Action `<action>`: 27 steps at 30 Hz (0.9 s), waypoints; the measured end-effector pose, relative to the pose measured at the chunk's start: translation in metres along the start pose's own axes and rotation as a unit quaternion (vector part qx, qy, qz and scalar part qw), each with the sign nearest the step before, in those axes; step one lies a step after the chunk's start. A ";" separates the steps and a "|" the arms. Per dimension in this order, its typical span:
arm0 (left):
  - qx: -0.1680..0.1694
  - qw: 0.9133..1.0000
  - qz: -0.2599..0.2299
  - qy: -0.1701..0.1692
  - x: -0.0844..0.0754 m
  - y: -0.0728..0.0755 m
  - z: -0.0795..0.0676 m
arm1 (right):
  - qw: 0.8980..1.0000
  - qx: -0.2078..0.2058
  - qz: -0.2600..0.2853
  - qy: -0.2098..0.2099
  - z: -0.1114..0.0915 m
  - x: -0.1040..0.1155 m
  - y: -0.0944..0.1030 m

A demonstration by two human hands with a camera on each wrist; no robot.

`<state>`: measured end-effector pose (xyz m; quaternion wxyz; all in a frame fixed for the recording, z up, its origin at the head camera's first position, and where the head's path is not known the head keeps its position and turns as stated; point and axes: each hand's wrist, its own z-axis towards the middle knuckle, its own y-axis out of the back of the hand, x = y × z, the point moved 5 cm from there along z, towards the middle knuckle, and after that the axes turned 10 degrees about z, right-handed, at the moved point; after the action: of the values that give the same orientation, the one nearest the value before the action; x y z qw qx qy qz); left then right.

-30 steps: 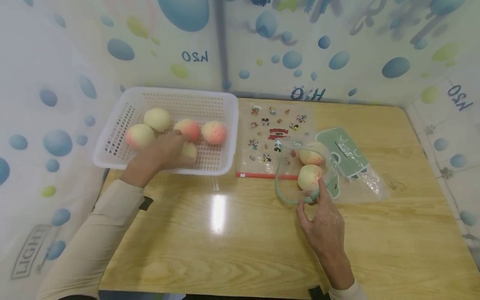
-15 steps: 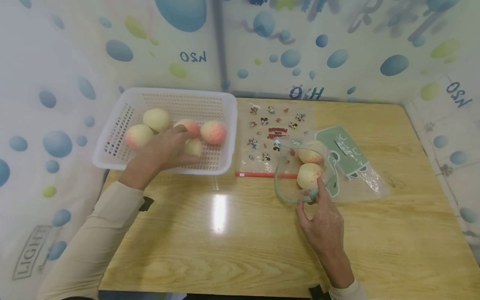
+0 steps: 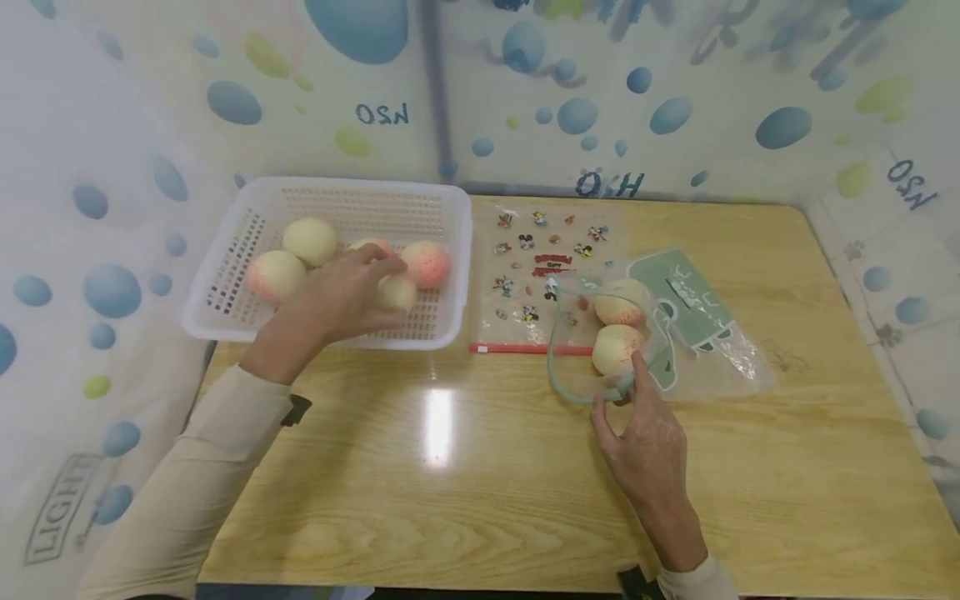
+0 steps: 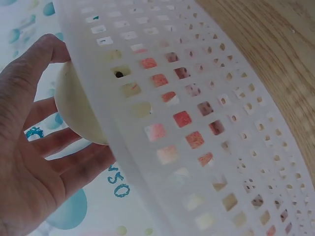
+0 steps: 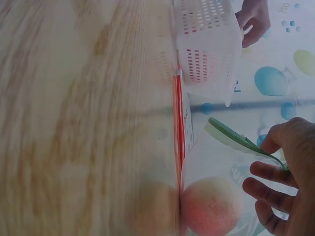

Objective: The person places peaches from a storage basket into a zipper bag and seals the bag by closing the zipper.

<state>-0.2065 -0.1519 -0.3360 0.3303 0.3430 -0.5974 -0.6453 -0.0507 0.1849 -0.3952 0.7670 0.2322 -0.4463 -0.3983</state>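
Observation:
My left hand (image 3: 337, 293) grips a pale peach (image 3: 397, 293) at the front right of the white plastic basket (image 3: 467, 250). In the left wrist view, thumb and fingers are spread around this peach (image 4: 81, 105) at the basket's rim. Several pink and cream peaches lie in the basket, partly behind the hand. At the right, my right hand (image 3: 647, 450) pinches the green zip edge (image 5: 241, 136) of a clear bag between thumb and fingers, keeping its mouth apart. Inside that bag are two peaches, one nearer (image 3: 617, 350) and one behind it (image 3: 622, 303).
A flat clear bag with cartoon prints (image 3: 551, 242) and a red zip (image 3: 517, 349) lies between basket and green-edged bag, partly under the latter. The green printed part (image 3: 684, 300) of that bag spreads to the right. A patterned wall covering (image 3: 510, 108) borders the wooden table (image 3: 480, 517).
My left hand has lifted the peach slightly and shifted it right within the basket. The right hand keeps its hold on the bag's edge, nearly still.

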 end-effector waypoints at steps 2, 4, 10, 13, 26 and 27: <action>-0.012 1.000 0.000 -0.007 -0.002 0.003 0.000 | 1.000 0.004 0.000 -0.001 0.001 0.000 -0.001; -0.024 1.000 0.000 -0.012 -0.005 0.005 0.001 | 1.000 0.007 -0.001 -0.004 0.001 -0.001 -0.001; -0.056 0.998 0.000 -0.030 -0.017 0.012 0.005 | 1.000 0.008 0.000 0.000 0.002 -0.001 -0.002; -0.085 0.995 0.000 -0.047 -0.024 0.016 0.007 | 1.000 0.011 -0.003 -0.001 0.002 -0.001 -0.002; -0.130 0.987 0.004 -0.090 -0.044 0.027 0.011 | 1.000 0.007 -0.005 -0.003 0.002 -0.001 -0.002; -0.136 0.986 0.003 -0.096 -0.046 0.028 0.012 | 1.000 0.008 -0.006 -0.002 0.002 -0.001 -0.002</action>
<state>-0.1906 -0.1089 -0.3056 0.3168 0.2295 -0.5345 -0.7492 -0.0533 0.1847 -0.3958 0.7615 0.2399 -0.4497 -0.4003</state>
